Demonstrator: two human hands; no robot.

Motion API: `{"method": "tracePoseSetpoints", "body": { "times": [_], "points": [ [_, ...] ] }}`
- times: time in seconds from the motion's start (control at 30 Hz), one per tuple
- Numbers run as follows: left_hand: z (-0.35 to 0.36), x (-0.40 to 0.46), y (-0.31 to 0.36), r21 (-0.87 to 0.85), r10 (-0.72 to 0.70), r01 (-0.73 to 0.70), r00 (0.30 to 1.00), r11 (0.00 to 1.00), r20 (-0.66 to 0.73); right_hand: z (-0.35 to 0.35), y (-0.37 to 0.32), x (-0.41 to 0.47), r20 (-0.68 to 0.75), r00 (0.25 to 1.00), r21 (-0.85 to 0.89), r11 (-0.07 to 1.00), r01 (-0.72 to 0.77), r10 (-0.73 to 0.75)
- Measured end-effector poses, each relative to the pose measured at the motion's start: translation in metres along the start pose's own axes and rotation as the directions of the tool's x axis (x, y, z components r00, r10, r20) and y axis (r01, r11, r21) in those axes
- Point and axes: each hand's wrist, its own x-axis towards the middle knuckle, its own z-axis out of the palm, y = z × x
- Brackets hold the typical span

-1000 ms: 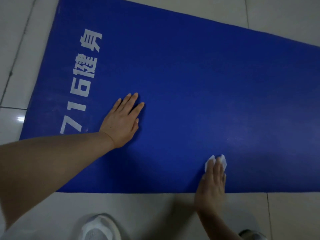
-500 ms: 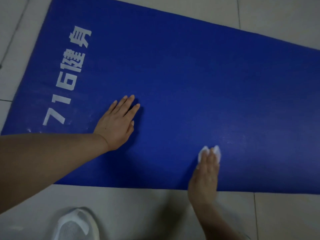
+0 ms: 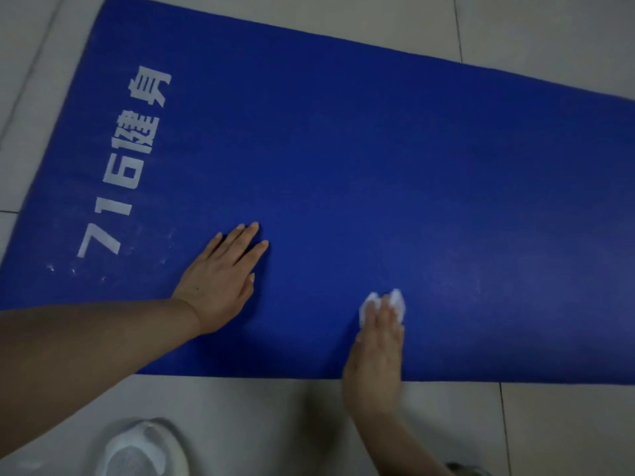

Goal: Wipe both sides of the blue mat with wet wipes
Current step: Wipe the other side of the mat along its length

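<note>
The blue mat (image 3: 378, 166) was spread flat on the tiled floor (image 3: 549, 36). The left hand (image 3: 220, 280) was pressed flat on it, fingers straight; a white wet wipe (image 3: 397, 298) was pressed under the right hand (image 3: 378, 341).

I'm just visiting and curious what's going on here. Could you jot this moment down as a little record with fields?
Activity: a person wipes a blue mat by hand
Mat: blue mat lies flat on a pale tiled floor
Print: white lettering near the mat's left end
Left hand: left hand pressed flat on the mat, fingers straight
Right hand: right hand presses a white wet wipe onto the mat near its front edge
Also in view: white shoe on the floor
</note>
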Motion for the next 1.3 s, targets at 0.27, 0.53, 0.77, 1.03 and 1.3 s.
{"method": "tracePoseSetpoints", "body": {
  "times": [0.27,0.53,0.77,1.03,1.3],
  "points": [
    [0.014,-0.010,0.049,-0.217,-0.350,0.308,0.915,0.927,-0.199,-0.002,0.019,0.017,0.008,0.996,-0.007,0.996,0.093,-0.093],
    [0.020,-0.007,0.055,-0.161,-0.376,0.348,0.903,0.924,-0.208,0.013,-0.029,0.032,0.025,0.997,-0.023,0.997,0.079,-0.079],
    [0.020,-0.008,0.050,-0.177,-0.352,0.317,0.909,0.932,-0.223,-0.010,0.010,0.055,0.030,1.000,-0.037,0.999,0.001,0.000],
    [0.000,-0.008,-0.010,-0.252,-0.448,0.389,0.859,0.886,-0.249,0.002,-0.022,0.058,0.012,0.981,-0.048,0.979,0.196,-0.196],
    [0.008,-0.007,-0.014,-0.193,-0.463,0.426,0.854,0.884,-0.237,-0.012,0.019,0.124,-0.007,1.000,-0.018,1.000,-0.014,0.013]
  ]
}}
